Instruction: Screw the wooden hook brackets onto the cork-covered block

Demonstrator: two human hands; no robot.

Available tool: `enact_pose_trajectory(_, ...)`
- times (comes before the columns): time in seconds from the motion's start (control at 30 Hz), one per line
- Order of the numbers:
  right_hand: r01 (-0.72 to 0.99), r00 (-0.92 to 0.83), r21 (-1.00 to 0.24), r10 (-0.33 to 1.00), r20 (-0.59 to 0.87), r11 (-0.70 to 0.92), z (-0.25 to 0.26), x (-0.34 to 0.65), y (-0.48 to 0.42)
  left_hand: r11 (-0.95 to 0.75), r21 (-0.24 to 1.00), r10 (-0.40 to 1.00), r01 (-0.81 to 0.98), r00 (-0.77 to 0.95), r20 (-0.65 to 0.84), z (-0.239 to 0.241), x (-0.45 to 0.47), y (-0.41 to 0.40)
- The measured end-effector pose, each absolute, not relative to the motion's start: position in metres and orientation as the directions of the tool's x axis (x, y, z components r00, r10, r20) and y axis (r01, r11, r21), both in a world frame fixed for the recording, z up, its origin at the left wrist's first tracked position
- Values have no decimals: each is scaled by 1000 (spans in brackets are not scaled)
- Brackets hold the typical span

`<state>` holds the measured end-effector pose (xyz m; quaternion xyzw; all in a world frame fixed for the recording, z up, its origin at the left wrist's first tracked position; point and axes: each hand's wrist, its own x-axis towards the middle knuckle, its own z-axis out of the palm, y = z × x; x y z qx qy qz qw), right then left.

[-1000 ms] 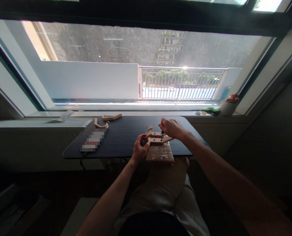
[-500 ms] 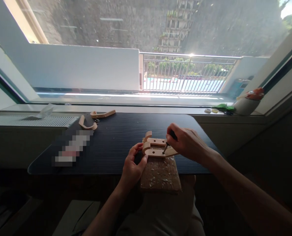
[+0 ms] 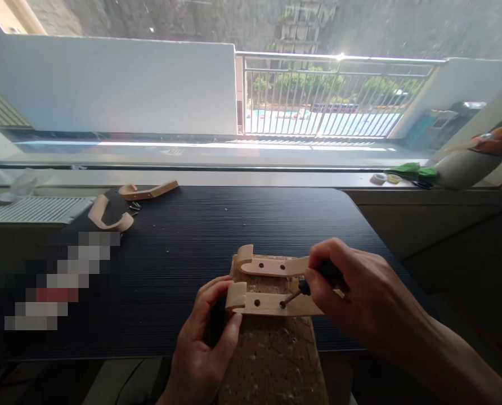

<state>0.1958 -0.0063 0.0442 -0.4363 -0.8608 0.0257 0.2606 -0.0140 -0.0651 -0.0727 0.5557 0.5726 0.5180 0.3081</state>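
Note:
Two pale wooden hooks lie side by side across a brown board (image 3: 272, 360) wrapped in clear tape or film. My left hand (image 3: 209, 332) grips the curled end of the nearer wooden hook (image 3: 270, 304) between thumb and fingers. In my right hand (image 3: 348, 281) is a screwdriver (image 3: 294, 296) with a dark handle, slanted down to the left. Its tip meets the right-hand hole of the nearer hook, where a dark screw head seems to sit. The farther wooden hook (image 3: 272, 266) shows two dark spots like screw heads; its right end passes behind my right hand.
Two more wooden hooks, one curved up (image 3: 110, 216) and one lying long (image 3: 149, 191), rest at the table's far left beside several small screws (image 3: 135, 208). Tape rolls (image 3: 378, 179), a green item (image 3: 413, 170) and a pot (image 3: 466, 169) stand on the windowsill.
My head view has come closer and tilted down, so the board and hooks look larger. The screwdriver tip stays at the same hole; its handle now leans lower to the right.

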Motion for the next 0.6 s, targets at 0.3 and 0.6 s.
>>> enact_pose_trajectory(0.3, 669, -558, -274, 710, 429, 691, 43, 194, -1, -153, 928, 944, 341, -226, 238, -74, -13, -65)
enact_pose_trajectory(0.6, 565, -726, -267, 624, 290, 781, 59, 186, 1, -151, 934, 948, 323, -219, 229, -72, -13, -65)
